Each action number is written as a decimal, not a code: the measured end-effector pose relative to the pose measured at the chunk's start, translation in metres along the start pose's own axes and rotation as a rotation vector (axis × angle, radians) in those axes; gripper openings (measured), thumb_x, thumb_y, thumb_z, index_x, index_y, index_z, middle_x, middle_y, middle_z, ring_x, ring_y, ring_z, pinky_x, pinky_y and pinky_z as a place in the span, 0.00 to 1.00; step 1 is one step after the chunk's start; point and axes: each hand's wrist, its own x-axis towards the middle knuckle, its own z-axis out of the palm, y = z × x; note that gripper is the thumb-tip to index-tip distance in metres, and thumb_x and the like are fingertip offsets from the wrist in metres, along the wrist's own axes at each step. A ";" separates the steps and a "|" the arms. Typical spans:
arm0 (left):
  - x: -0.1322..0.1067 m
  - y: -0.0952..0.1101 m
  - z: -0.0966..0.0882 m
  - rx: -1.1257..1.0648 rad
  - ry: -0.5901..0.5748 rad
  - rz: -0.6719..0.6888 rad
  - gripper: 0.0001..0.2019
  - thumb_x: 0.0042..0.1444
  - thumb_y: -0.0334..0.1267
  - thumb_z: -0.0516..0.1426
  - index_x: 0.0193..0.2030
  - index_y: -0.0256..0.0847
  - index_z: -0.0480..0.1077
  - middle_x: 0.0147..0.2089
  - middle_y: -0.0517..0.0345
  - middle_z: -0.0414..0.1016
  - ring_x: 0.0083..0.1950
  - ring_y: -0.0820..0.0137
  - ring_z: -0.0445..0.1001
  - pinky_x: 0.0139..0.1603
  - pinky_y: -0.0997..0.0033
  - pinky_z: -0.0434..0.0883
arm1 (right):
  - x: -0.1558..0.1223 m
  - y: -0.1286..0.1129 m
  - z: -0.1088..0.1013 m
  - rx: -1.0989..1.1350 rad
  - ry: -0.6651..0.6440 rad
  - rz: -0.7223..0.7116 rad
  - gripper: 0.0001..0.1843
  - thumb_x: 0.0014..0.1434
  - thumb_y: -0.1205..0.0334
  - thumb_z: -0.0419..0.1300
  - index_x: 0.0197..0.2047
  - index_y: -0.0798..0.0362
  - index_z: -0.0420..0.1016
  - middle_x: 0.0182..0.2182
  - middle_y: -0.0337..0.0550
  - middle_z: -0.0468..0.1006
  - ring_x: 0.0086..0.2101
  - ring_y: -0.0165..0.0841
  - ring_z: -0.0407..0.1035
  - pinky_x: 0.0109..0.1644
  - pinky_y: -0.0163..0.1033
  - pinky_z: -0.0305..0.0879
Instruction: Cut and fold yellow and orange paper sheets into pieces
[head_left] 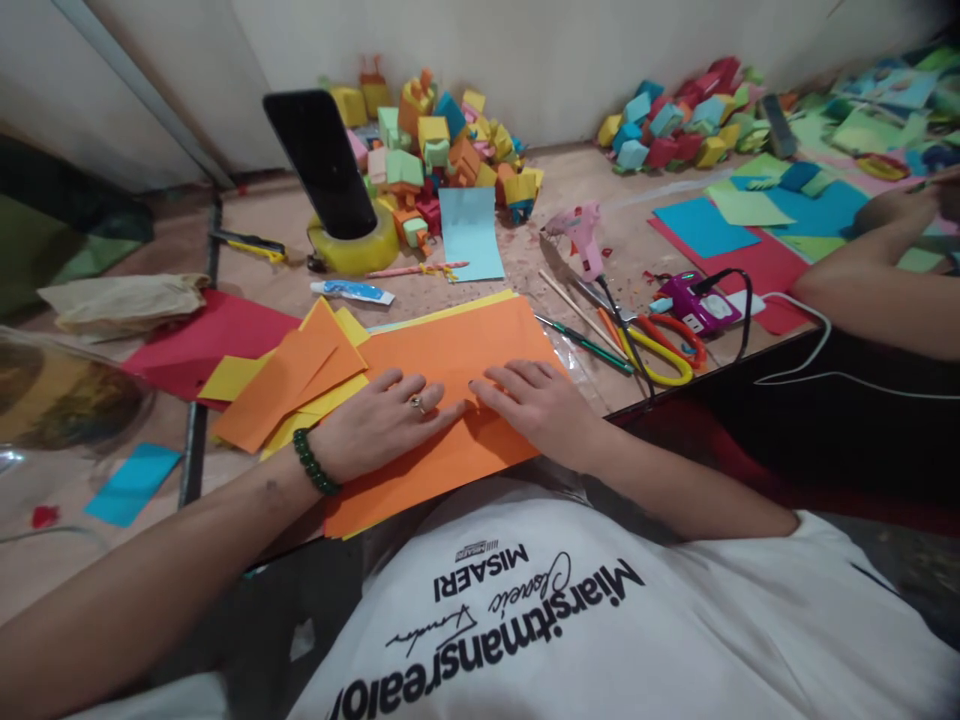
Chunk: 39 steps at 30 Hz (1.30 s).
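A large orange paper sheet (465, 345) lies on top of other sheets at the table's near edge, a yellow edge showing beneath it. My left hand (379, 420) rests on its left half, fingers spread, with a ring and a green bead bracelet. On the right half my right hand (532, 405) lies palm down, fingers loosely stretched. The two hands nearly meet at the thumb and index finger, and neither grips anything. Left of the sheet, cut orange paper pieces (281, 385) and yellow pieces overlap, partly beside my left hand.
A phone (322, 165) leans in a tape roll (352, 245). Behind are piled folded paper blocks (420, 140). To the right lie a pink glue gun (585, 240), scissors (664, 355), a green pen (589, 345) and a purple power adapter (697, 305). Another person's arm (885, 280) reaches in at right.
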 end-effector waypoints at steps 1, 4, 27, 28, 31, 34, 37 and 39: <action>0.000 -0.001 0.001 -0.023 -0.015 0.029 0.17 0.62 0.27 0.52 0.56 0.41 0.69 0.40 0.52 0.73 0.36 0.64 0.67 0.38 0.63 0.62 | 0.001 0.002 -0.001 0.005 -0.021 -0.072 0.14 0.67 0.70 0.48 0.53 0.54 0.69 0.47 0.51 0.75 0.42 0.38 0.63 0.43 0.42 0.60; 0.002 -0.004 0.003 -0.080 -0.052 0.061 0.15 0.62 0.28 0.52 0.55 0.38 0.69 0.37 0.53 0.73 0.36 0.66 0.67 0.39 0.65 0.62 | 0.003 0.005 -0.003 0.013 -0.089 -0.204 0.15 0.67 0.70 0.48 0.54 0.56 0.69 0.45 0.50 0.76 0.38 0.36 0.63 0.40 0.41 0.59; -0.041 0.009 -0.015 -0.449 -0.245 -0.332 0.22 0.59 0.27 0.46 0.55 0.40 0.73 0.55 0.46 0.76 0.52 0.59 0.73 0.53 0.56 0.70 | -0.055 0.017 -0.004 0.234 -0.029 0.043 0.19 0.62 0.78 0.45 0.44 0.58 0.76 0.39 0.50 0.80 0.38 0.37 0.68 0.37 0.42 0.69; -0.042 0.009 -0.017 -0.444 -0.240 -0.338 0.21 0.60 0.28 0.46 0.55 0.39 0.73 0.55 0.46 0.76 0.52 0.58 0.73 0.53 0.56 0.70 | -0.056 0.018 -0.007 0.248 -0.033 0.074 0.20 0.61 0.78 0.45 0.43 0.57 0.77 0.38 0.49 0.80 0.37 0.37 0.69 0.37 0.42 0.70; -0.038 0.008 -0.021 -0.430 -0.229 -0.351 0.18 0.61 0.32 0.46 0.50 0.38 0.75 0.53 0.44 0.76 0.50 0.58 0.73 0.53 0.54 0.69 | -0.050 0.021 -0.017 0.315 -0.031 0.188 0.19 0.61 0.76 0.46 0.39 0.53 0.77 0.37 0.47 0.80 0.37 0.37 0.70 0.38 0.42 0.71; -0.023 0.002 -0.018 -0.452 -0.244 -0.395 0.16 0.63 0.41 0.49 0.44 0.39 0.76 0.56 0.42 0.73 0.53 0.55 0.70 0.57 0.51 0.66 | -0.034 0.021 -0.024 0.352 0.018 0.308 0.16 0.63 0.71 0.46 0.43 0.53 0.75 0.41 0.50 0.79 0.42 0.39 0.71 0.45 0.47 0.71; -0.004 -0.005 -0.008 -0.497 -0.223 -0.498 0.22 0.60 0.52 0.53 0.53 0.39 0.71 0.60 0.40 0.67 0.58 0.52 0.66 0.59 0.50 0.64 | -0.018 0.019 -0.022 0.391 0.012 0.366 0.16 0.66 0.62 0.49 0.53 0.53 0.70 0.48 0.54 0.77 0.49 0.43 0.69 0.53 0.53 0.68; 0.006 -0.009 -0.001 -0.555 -0.245 -0.575 0.29 0.56 0.56 0.55 0.59 0.39 0.67 0.57 0.41 0.68 0.56 0.52 0.67 0.57 0.51 0.65 | -0.011 0.019 -0.016 0.434 -0.055 0.366 0.20 0.65 0.56 0.52 0.59 0.52 0.65 0.52 0.54 0.75 0.52 0.45 0.68 0.56 0.56 0.67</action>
